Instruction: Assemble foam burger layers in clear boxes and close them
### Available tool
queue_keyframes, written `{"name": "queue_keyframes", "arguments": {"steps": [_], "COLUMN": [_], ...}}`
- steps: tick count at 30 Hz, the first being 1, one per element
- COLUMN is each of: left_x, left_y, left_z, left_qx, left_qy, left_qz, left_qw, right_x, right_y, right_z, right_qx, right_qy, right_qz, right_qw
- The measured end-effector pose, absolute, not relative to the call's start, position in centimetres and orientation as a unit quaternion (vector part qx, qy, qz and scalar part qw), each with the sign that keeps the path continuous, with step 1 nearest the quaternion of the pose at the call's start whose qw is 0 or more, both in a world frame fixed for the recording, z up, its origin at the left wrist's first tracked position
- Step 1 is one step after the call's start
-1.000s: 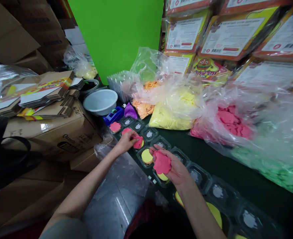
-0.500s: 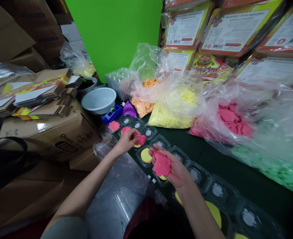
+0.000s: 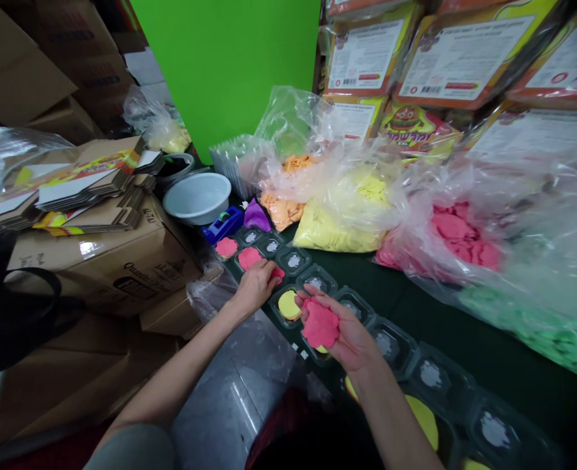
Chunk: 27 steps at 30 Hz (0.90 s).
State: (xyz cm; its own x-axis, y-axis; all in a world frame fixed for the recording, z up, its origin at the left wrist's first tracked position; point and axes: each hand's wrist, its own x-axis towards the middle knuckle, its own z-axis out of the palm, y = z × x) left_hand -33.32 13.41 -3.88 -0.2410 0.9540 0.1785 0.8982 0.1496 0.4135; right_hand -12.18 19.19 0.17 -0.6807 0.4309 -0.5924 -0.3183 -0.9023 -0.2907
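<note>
My right hand lies palm up over a row of clear plastic trays and holds a small stack of pink foam pieces. My left hand reaches forward and presses a pink piece down into a tray compartment. Two compartments beyond it hold pink pieces. A yellow round piece sits in the compartment between my hands. Further compartments to the right hold yellow pieces or only a white spot.
Behind the trays lie plastic bags of orange, yellow, pink and green pieces. A white bowl, a blue tape dispenser, cardboard boxes with flat cartons stand left; printed boxes are stacked behind.
My left hand has lowered the pink piece from above the tray down into its compartment, covering the yellow piece there. My right hand has stayed nearly still.
</note>
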Motion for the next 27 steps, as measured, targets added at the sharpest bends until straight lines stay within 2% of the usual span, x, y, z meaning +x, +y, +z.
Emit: {"name": "queue_keyframes", "arguments": {"steps": [5,11,17,20,23,25,27], "left_x": [-34.1,-35.7,-34.3,-33.8,-32.1,-30.0,-27.6], "left_y": [14.4,13.3,12.7,12.7,12.5,12.4,12.5], "left_z": [-3.7,-2.0,-4.9,-4.4,-2.1,-0.6,0.0], "left_qx": [0.602,0.629,0.647,0.648,0.637,0.601,0.552], "left_qy": [0.768,0.725,0.734,0.738,0.723,0.710,0.686], "left_qz": [0.190,0.277,0.199,0.181,0.263,0.347,0.408], "left_qw": [0.104,0.052,0.047,0.054,0.054,0.116,0.242], "right_x": [-12.1,-11.6,-12.2,-12.4,-12.5,-12.8,-13.1], "right_y": [19.3,20.0,20.0,19.9,20.2,20.6,21.1], "right_z": [0.0,0.3,0.2,0.1,-0.2,-0.5,-0.8], "right_qx": [-0.330,-0.348,-0.341,-0.336,-0.309,-0.299,-0.304], "right_qy": [-0.056,-0.028,0.003,0.006,-0.015,-0.032,-0.045], "right_qz": [0.919,0.906,0.910,0.907,0.909,0.903,0.891], "right_qw": [0.207,0.239,0.235,0.253,0.281,0.306,0.334]}}
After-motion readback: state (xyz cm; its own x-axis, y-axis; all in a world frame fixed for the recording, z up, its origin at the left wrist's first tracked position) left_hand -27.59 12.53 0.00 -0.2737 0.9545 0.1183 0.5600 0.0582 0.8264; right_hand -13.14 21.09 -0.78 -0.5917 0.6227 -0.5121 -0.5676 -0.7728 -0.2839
